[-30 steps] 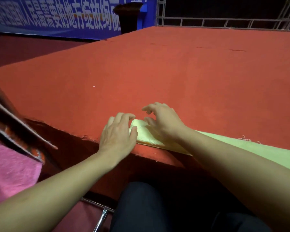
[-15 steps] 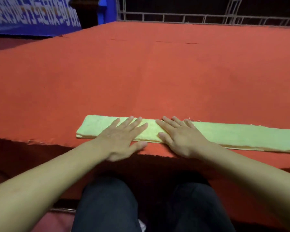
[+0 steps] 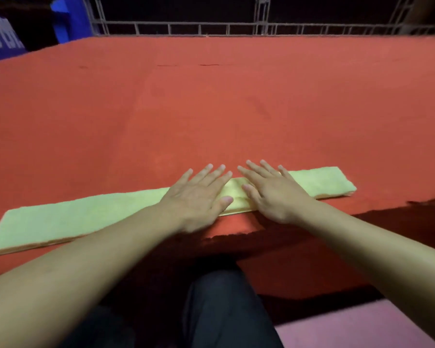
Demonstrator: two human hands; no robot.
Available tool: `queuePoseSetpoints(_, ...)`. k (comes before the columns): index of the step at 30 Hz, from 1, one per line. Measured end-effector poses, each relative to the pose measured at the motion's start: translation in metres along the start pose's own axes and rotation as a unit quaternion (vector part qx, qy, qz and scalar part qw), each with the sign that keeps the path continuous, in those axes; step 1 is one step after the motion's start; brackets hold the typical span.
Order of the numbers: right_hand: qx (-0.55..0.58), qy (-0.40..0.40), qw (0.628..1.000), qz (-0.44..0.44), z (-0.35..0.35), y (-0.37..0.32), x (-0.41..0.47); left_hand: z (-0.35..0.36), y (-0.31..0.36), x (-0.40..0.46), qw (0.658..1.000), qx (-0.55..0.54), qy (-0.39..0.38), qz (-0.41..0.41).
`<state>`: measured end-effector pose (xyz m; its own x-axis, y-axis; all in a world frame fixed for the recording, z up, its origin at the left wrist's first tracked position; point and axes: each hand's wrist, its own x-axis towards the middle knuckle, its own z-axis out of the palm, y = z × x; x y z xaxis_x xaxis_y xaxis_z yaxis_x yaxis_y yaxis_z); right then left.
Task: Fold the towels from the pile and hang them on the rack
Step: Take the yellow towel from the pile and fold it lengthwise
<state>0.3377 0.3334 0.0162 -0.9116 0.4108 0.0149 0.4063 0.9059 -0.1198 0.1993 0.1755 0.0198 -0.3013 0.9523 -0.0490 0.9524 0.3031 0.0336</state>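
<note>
A pale yellow towel, folded into a long narrow strip, is lying flat on the red-covered counter along its near edge, stretching from the near left corner area toward the right, where its squared end is stopping short of the counter's right side. The left hand is lying palm down on the middle of the strip, its fingers straight and slightly spread, the fingertips reaching just past the towel's far edge onto the red cover. The right hand is lying just beside it, also palm down with straight, spread fingers pressing on the strip; the thumbs of the two hands are pointing toward each other over a small visible patch of towel. Neither hand is gripping anything. Both bare forearms are crossing the counter's near edge, and dark trousers are showing below it. A pink surface is showing at the bottom right. Beyond the counter's far edge a metal truss railing is running across, with a blue banner at the far left.
</note>
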Motion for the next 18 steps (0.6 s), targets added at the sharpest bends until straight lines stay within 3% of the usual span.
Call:
queuePoseSetpoints(5,-0.026,-0.022,0.996,0.081,-0.003,0.089,-0.01,-0.002,0.059,0.06,0.998,-0.03,-0.002,0.062)
queuePoseSetpoints(11,0.0,-0.062,0.993,0.1,0.004,0.127,-0.02,0.017,0.078,0.079,0.991,0.024,-0.114,0.072)
queuePoseSetpoints(18,0.001,-0.039,0.994,0.105,-0.003,0.145,-0.016,0.008,0.096,0.099,0.993,-0.001,-0.056,0.099)
